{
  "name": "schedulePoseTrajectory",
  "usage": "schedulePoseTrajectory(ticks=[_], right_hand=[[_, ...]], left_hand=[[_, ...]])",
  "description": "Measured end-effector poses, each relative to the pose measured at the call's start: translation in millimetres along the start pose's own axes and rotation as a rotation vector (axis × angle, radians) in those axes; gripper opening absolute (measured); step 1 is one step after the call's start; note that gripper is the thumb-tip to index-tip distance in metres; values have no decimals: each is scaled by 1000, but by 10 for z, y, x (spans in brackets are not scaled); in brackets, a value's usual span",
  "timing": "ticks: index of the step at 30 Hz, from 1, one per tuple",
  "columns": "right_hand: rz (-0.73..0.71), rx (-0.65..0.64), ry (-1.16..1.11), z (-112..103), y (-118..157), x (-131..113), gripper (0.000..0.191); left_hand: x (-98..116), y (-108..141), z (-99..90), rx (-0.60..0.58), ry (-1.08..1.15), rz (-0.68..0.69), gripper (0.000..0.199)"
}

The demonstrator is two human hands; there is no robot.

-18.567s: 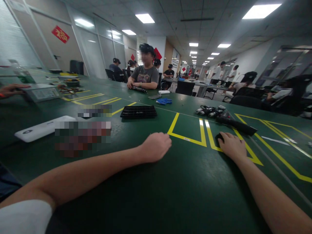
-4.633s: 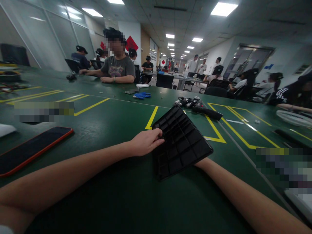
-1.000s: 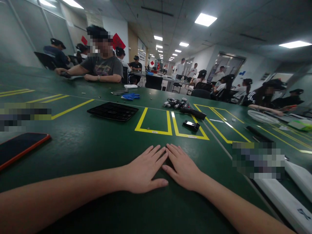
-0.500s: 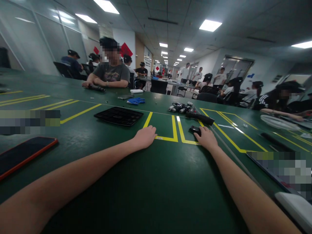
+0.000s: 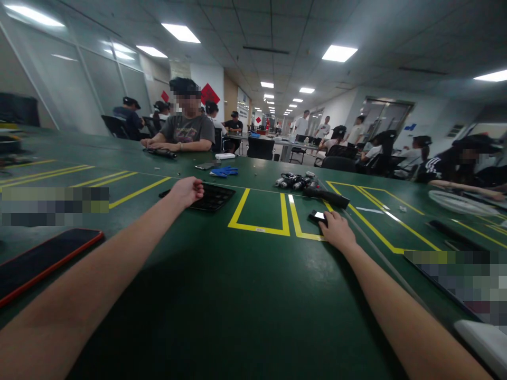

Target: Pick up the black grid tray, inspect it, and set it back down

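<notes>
Over the black compartmented tray (image 5: 216,198) is my left hand (image 5: 188,191), its fingers curled closed. Whether anything small is pinched in them I cannot make out. My right hand (image 5: 338,229) rests at the right yellow taped rectangle (image 5: 293,219), gripping a small black block-shaped object (image 5: 318,216) whose top catches the light. Just beyond that hand lies a thick black tube-like piece (image 5: 328,198). Behind it sits a bundle of black cables with silver connectors (image 5: 295,180).
A phone with an orange edge (image 5: 51,258) lies at left on the green table (image 5: 253,295). A blue glove (image 5: 224,172) and a white box (image 5: 225,156) are farther back. Across the table sits a person (image 5: 190,126) with hands on a dark object. A white device (image 5: 483,340) stands at lower right.
My left hand has moved left from the middle taped rectangle to over the black tray. My right hand stays in place with the small black object, which now shows a bright top.
</notes>
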State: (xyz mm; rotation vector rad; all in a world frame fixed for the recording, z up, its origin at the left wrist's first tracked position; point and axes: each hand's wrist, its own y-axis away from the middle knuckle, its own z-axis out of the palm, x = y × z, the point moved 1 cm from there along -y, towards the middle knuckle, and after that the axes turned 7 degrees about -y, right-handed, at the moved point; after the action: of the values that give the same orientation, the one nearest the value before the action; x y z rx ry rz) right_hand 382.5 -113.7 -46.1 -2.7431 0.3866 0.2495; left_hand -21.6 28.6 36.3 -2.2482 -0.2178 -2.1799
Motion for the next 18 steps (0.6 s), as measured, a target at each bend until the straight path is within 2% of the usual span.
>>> schedulePoseTrajectory(ticks=[2,4,7,9,10,14,18], right_hand=[[8,7,4,17,-22,9,48],[9,26,4,30,-49,14,48],[-2,34,-19,33,-94,13,47],[11,15,-49,26,-124,14,46],[23,4,-65,21,-136,13,46],[51,6,-168,7,-137,-59,43],[-30,-22,-510,9,31,-411,44]], left_hand=[[-25,-150,-193,45,-132,-18,19],[-84,-271,-299,91,-348,-5,27],[-152,-411,-312,122,-953,76,34],[-168,-471,-272,75,-1332,136,32],[-171,-486,-254,43,-1433,151,33],[-201,-402,-192,11,-1562,194,46],[-336,-62,51,-2,-1430,401,46]])
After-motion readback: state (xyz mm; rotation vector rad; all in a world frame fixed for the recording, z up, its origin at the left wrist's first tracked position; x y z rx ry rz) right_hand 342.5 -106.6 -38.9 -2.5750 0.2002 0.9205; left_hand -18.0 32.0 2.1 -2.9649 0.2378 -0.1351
